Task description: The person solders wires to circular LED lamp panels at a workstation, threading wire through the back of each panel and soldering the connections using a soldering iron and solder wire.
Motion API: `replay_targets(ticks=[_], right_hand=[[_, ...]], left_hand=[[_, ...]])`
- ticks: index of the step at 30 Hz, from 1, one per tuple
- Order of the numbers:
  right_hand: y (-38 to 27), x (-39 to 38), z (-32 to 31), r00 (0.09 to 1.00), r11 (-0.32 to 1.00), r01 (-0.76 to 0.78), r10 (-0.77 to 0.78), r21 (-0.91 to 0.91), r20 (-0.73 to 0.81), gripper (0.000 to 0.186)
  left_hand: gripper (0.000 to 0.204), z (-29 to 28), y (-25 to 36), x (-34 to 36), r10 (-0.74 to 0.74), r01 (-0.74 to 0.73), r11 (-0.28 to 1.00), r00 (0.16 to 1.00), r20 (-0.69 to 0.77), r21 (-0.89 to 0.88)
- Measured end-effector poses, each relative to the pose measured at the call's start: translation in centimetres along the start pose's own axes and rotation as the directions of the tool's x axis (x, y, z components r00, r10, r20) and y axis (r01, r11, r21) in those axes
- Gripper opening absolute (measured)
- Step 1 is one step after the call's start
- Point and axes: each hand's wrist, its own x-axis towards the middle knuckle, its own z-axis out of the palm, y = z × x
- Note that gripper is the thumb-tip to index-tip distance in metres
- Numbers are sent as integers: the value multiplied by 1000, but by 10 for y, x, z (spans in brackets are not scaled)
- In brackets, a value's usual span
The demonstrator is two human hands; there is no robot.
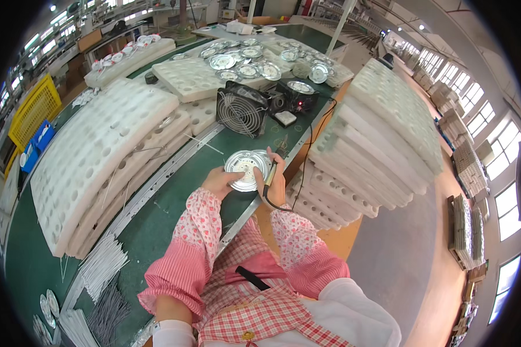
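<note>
My left hand [219, 183] grips the left edge of a round silver metal lamp plate [243, 168], its thumb on the plate's face. A second, similar silver disc [263, 156] shows partly behind it, toward the right. Closed around a soldering iron [270, 174] with a yellowish handle, my right hand [278, 184] is at the right edge of the discs. The iron's dark cord [268, 199] loops below that hand. Whether the iron's tip touches anything is too small to tell.
Beyond my hands stand a black fan [241, 110] and a black box with a red light [298, 98]. Foam trays are stacked left [104, 150] and right [388, 115]. More silver discs [249, 70] lie at the back. White wires [104, 263] lie at lower left.
</note>
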Motion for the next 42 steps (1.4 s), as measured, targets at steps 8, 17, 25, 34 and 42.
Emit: replay_targets(ticks=[8,17,25,34,42], right_hand=[[-30,4,-9,995,946,-52,76,321,-63,67],[-120,218,-31,981,791,100,24,604,-195,67],[-8,496,-41,909,703,-262,410,661,-76,71],[250,628,-90,843,932,-332,362,144,-398,73],[428,694,-97,743,938,-330,326,103,-585,71]], left_hand=[[47,16,-3,-39,40,-37,992,999,20,-124],[47,117,197,12,548,-531,800,836,18,280],[41,69,303,73,819,-672,208,517,250,710],[29,-112,290,-127,938,346,114,273,-216,931],[31,-50,218,-184,957,741,243,-78,-279,626]])
